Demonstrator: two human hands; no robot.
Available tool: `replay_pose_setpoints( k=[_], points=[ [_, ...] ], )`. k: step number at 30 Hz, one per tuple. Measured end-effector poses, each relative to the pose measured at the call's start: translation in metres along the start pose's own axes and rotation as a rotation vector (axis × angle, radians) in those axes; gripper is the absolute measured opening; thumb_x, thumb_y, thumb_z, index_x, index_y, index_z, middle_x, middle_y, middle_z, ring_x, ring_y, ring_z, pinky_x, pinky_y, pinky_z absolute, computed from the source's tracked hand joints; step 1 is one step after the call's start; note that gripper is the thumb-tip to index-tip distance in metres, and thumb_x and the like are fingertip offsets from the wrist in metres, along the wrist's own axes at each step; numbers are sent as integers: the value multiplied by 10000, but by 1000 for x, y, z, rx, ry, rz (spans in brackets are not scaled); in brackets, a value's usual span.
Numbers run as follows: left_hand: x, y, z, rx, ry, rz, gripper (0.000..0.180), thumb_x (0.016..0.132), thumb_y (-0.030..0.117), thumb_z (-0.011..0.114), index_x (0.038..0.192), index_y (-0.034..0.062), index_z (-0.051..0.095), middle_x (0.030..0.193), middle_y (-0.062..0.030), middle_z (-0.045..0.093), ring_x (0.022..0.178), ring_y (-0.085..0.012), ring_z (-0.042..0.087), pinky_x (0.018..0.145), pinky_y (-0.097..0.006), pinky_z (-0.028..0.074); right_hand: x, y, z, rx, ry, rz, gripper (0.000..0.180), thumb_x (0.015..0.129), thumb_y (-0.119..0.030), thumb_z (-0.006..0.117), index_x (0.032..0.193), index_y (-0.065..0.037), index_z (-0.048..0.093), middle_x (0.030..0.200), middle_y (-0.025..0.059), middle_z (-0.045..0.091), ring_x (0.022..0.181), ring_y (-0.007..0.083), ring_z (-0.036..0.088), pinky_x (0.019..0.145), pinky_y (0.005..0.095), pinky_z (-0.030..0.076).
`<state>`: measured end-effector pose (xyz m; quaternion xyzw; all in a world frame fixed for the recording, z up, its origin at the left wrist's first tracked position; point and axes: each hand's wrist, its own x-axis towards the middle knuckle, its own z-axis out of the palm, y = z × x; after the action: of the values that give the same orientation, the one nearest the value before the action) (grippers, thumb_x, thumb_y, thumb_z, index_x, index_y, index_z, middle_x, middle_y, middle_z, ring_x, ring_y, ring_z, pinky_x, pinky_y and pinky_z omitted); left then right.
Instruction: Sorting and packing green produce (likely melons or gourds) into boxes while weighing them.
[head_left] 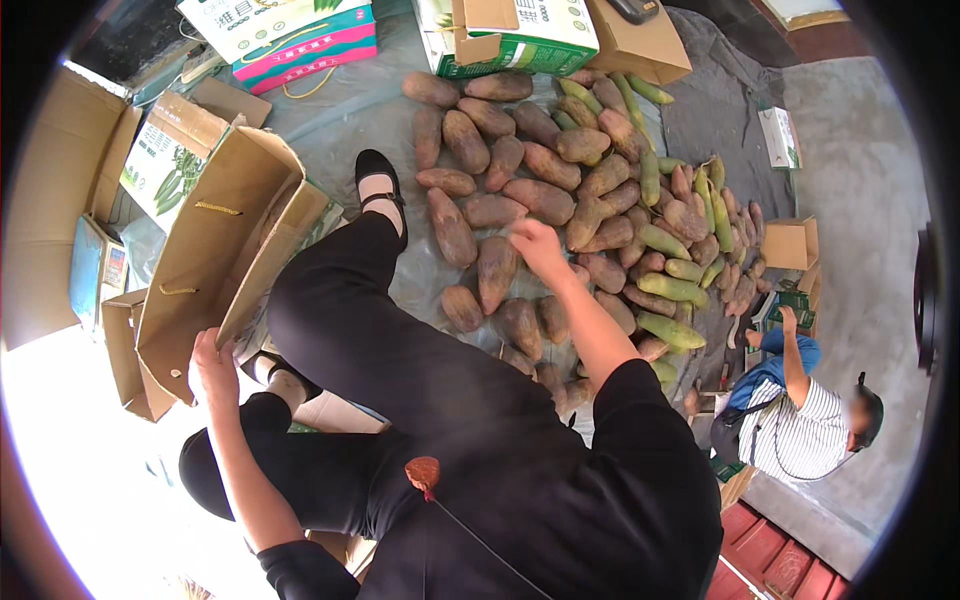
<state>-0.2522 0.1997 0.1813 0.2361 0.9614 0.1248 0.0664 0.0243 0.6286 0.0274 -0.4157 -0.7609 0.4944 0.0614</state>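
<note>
My left hand (213, 368) grips the near edge of an open cardboard box (190, 260), which lies tilted at my left with two yellow cord handles on its wall. My right hand (538, 247) is over the pile, its fingers half curled and apart, with nothing seen in them. Just beside its fingertips lies a thick reddish-brown root vegetable (497, 272) coated in soil. Another long one (540, 200) lies beyond that hand. Several more brown roots spread around, with green radishes (670, 288) among them to the right. The right palm is hidden.
Printed gift boxes (305, 55) and a green-and-white carton (515, 40) stand at the far side. My foot in a black shoe (380, 190) rests between box and pile. At right, a person in a striped shirt (800, 430) sits beside the pile, near small cartons (790, 243).
</note>
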Motion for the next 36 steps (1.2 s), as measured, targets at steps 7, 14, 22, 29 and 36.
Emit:
replay_pose_setpoints(
  k=[7,14,22,29,36],
  points=[
    [4,-6,8,-23,-44,-31,231,746,-15,562,976,-3,580,926,-168,588,872,-348,580,763,-390,450,-29,158,-51,-17,234,367,249,752,-68,666,989,8,647,836,74,651,703,162,605,635,287,484],
    [-4,-10,1,25,-46,-39,204,799,118,544,969,18,599,924,-167,595,864,-359,586,729,-403,451,-4,191,-74,207,409,614,308,716,-30,702,1003,54,626,866,101,656,755,181,619,665,328,499],
    [-3,0,1,12,-75,-106,265,750,-13,563,1012,18,578,968,-133,597,902,-319,591,776,-362,457,35,192,-64,28,673,636,858,573,-182,834,1271,51,393,1229,222,513,1087,296,548,944,350,432],
    [-1,29,-9,46,-30,-165,155,777,46,590,929,32,614,901,-130,596,870,-334,580,759,-391,457,59,153,-51,-232,721,872,821,534,-235,877,1191,21,457,1152,197,581,1028,321,597,907,360,496],
    [-5,24,-15,62,-24,-131,116,777,59,553,857,54,636,840,-100,606,862,-312,593,752,-400,469,60,140,-40,-284,810,855,587,579,-162,855,1035,47,551,1013,212,628,903,315,636,791,388,532]
  ],
)
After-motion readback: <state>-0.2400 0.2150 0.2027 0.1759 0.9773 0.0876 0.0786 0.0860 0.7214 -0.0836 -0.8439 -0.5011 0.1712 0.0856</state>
